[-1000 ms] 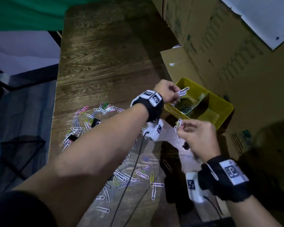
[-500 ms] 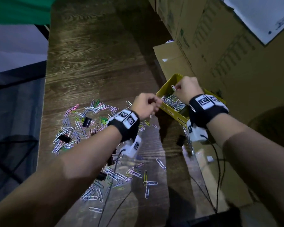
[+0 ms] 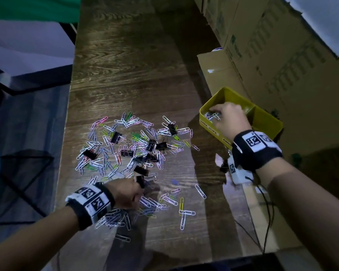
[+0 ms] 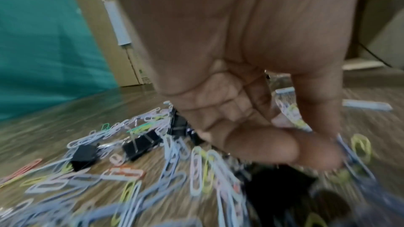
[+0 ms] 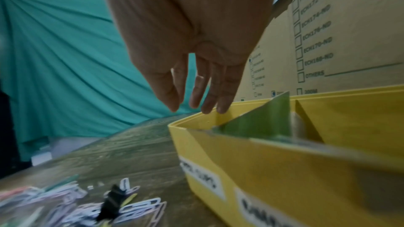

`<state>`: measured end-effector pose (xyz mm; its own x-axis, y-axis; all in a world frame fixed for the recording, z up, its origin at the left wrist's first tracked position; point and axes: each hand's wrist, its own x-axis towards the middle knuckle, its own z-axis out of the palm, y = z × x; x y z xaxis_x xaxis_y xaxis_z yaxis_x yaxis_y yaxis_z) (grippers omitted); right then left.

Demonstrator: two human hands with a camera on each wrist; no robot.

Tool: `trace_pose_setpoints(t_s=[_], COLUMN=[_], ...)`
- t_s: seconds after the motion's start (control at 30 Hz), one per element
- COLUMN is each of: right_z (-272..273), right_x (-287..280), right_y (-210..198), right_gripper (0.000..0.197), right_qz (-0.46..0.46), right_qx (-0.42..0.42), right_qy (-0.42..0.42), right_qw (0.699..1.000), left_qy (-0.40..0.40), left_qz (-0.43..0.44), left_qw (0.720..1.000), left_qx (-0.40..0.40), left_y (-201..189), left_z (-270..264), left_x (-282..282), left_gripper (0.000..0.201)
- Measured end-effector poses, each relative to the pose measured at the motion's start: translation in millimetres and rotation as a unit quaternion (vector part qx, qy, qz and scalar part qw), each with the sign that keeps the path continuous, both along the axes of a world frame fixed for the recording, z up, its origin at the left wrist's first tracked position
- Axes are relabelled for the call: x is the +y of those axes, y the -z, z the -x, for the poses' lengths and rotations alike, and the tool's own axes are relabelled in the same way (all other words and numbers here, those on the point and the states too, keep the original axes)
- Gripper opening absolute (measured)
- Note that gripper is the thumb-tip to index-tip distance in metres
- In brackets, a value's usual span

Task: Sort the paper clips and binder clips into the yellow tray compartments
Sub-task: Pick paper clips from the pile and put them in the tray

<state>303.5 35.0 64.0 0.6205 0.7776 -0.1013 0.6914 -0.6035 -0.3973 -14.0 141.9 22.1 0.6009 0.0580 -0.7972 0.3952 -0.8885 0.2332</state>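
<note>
Coloured paper clips [image 3: 133,145] and several black binder clips [image 3: 115,136] lie scattered on the wooden table. My left hand [image 3: 140,189] is down on the near part of the pile. In the left wrist view its curled thumb and fingers [image 4: 334,146] pinch at blurred paper clips [image 4: 347,149], with binder clips [image 4: 84,154] behind. The yellow tray [image 3: 209,126] stands at the right. My right hand [image 3: 213,110] hovers over its left compartment, where paper clips [image 3: 212,116] lie. Its fingers [image 5: 196,108] hang straight and hold nothing above the tray rim [image 5: 240,170].
Cardboard boxes [image 3: 272,55] rise right behind the tray. A black cable [image 3: 262,202] trails off the table's right side. One binder clip [image 3: 223,168] lies under my right wrist. The table's left edge [image 3: 67,133] drops to the floor and a black wire rack [image 3: 18,173].
My left hand has come back from the tray to the near clips and curled onto them. My right hand stayed over the tray's left compartment and its fingers have straightened.
</note>
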Motion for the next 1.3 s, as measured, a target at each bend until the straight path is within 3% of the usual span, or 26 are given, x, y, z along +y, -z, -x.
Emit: trace_pose_setpoints(t_s=[0.1, 0.17, 0.23, 0.3, 0.4, 0.57, 0.63, 0.9, 1.07, 1.2, 1.3], right_z=[28, 52, 74, 93, 118, 156, 167, 185, 175, 183, 187], right_x=[-13, -25, -39, -53, -72, -78, -76, -82, -97, -102, -90], right_y=[4, 13, 28, 42, 61, 72, 75, 84, 83, 90, 88], right_gripper=[0.024, 0.016, 0.006, 0.013, 0.025, 0.036, 0.036, 0.034, 0.044, 0.031, 0.019], right_qz=[-0.069, -0.054, 0.04, 0.176, 0.296, 0.263, 0.237, 0.165, 0.168, 0.198, 0.16], right_qx=[0.023, 0.081, 0.145, 0.205, 0.203, 0.223, 0.236, 0.204, 0.242, 0.222, 0.191], right_qy=[-0.045, -0.078, -0.121, -0.162, -0.21, -0.225, -0.228, -0.249, -0.188, -0.218, -0.209], right_qw=[0.996, 0.992, 0.981, 0.949, 0.909, 0.911, 0.914, 0.932, 0.937, 0.93, 0.945], left_qy=[0.021, 0.024, 0.025, 0.026, 0.035, 0.105, 0.089, 0.028, -0.06, -0.079, -0.078], left_qz=[-0.029, -0.051, -0.08, -0.082, -0.039, -0.073, -0.052, -0.023, -0.061, -0.074, -0.047], left_qw=[0.999, 0.995, 0.987, 0.979, 0.989, 0.987, 0.988, 0.997, 0.975, 0.98, 0.977], left_qx=[-0.028, -0.083, -0.135, -0.186, -0.136, 0.095, 0.114, -0.061, -0.207, -0.17, -0.194], left_y=[12, 16, 18, 12, -4, -3, 2, 12, 21, 31, 37], left_z=[18, 23, 28, 31, 44, 77, 77, 22, 28, 35, 22], left_x=[9, 21, 27, 24, -2, -41, -51, -68, -58, -65, -74], left_gripper=[0.01, 0.015, 0.018, 0.017, 0.018, 0.033, 0.033, 0.018, 0.018, 0.046, 0.046])
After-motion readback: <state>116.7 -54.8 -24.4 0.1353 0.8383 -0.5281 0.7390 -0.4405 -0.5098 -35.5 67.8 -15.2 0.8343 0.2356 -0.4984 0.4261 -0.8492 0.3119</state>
